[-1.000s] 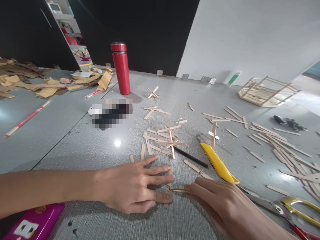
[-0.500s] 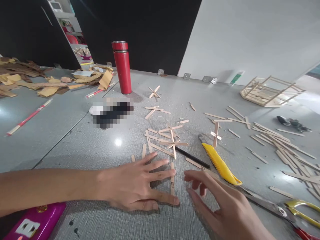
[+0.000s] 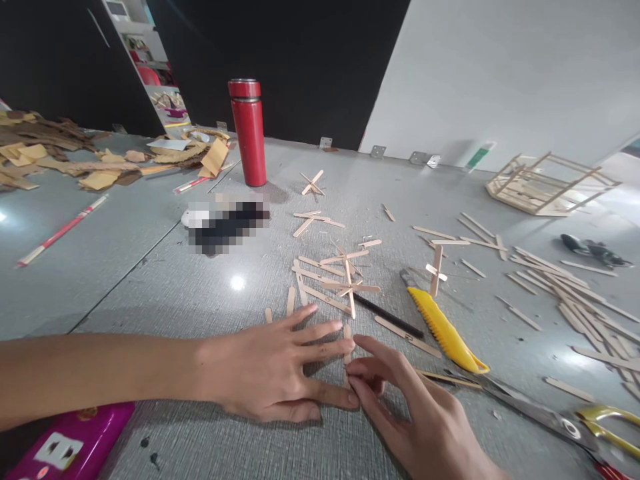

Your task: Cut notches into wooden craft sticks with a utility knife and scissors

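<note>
My left hand (image 3: 275, 370) lies palm down on the grey surface, open, with its fingers spread. Several fingertips rest on or beside a wooden craft stick (image 3: 347, 332) lying upright in the view, partly hidden by both hands. From the right, my right hand (image 3: 407, 403) reaches over the same stick, thumb and fingers closed in a pinch on its middle; whatever is between the fingertips is too small to make out. Just beyond the hands, several craft sticks are joined into a crossed shape (image 3: 349, 288). Another loose stick (image 3: 407, 337) is right of the fingers.
A yellow cutter (image 3: 447, 330) and scissors (image 3: 545, 413) lie to the right, with piled craft sticks (image 3: 575, 300) beyond. A red flask (image 3: 249, 137) stands at the back, left of a stick frame (image 3: 553, 190). Cardboard scraps (image 3: 105, 167) and a purple socket box (image 3: 95, 447) are left.
My right hand has moved left and its thumb and fingers have closed together at the stick. My left hand stays flat in place. The view has shifted slightly.
</note>
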The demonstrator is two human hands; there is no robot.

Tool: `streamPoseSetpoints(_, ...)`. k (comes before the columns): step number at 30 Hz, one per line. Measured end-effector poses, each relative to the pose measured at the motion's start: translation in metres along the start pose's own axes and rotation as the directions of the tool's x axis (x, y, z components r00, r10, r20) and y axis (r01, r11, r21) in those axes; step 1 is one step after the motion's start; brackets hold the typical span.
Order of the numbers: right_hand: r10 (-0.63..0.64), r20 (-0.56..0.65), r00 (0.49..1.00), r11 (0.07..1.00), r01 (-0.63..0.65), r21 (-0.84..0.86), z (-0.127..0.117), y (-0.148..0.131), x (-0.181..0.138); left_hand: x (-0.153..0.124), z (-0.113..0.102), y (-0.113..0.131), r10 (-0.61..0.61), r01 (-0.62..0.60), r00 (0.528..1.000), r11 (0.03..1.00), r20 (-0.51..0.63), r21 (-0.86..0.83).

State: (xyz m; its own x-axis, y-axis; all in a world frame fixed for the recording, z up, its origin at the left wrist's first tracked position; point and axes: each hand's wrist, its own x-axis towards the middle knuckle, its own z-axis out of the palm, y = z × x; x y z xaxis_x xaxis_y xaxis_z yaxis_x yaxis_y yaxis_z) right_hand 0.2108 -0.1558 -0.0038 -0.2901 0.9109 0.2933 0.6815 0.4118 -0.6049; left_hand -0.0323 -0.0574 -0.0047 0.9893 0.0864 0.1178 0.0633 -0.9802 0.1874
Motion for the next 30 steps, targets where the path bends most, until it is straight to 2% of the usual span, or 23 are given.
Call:
streamPoseSetpoints(5, -0.006, 0.045, 0.999, 1.0, 0.007, -0.018, 0.0021, -0.0017, 0.0065, 0.0027, -0.0034, 0.0011, -0.001, 0.001, 1.0, 1.0, -0.027, -0.008)
streamPoseSetpoints(9, 0.011, 0.135, 0.991, 1.0, -0.011, 0.002, 0.0048, -0.0003, 0.0088, 0.0034, -0.0039, 0.0023, 0.0, -0.002, 0.998, 1.0, -0.063, -0.025)
streamPoseSetpoints(16, 0.048, 0.281, 0.959, 0.997, -0.065, 0.052, 0.0031, 0.0037, 0.0046, 0.0014, -0.0011, 0.0025, -0.006, 0.006, 1.0, 1.0, -0.009, -0.015)
streamPoseSetpoints(24, 0.015, 0.27, 0.963, 1.0, -0.018, 0.008, 0.0032, 0.0029, 0.0033, 0.0032, -0.0006, 0.0027, -0.002, 0.002, 1.0, 0.999, -0.016, -0.034)
streamPoseSetpoints(30, -0.06, 0.184, 0.981, 0.997, 0.067, -0.029, 0.0033, -0.0001, 0.0014, 0.0029, 0.0001, 0.0016, 0.009, -0.009, 0.999, 1.0, -0.035, -0.007)
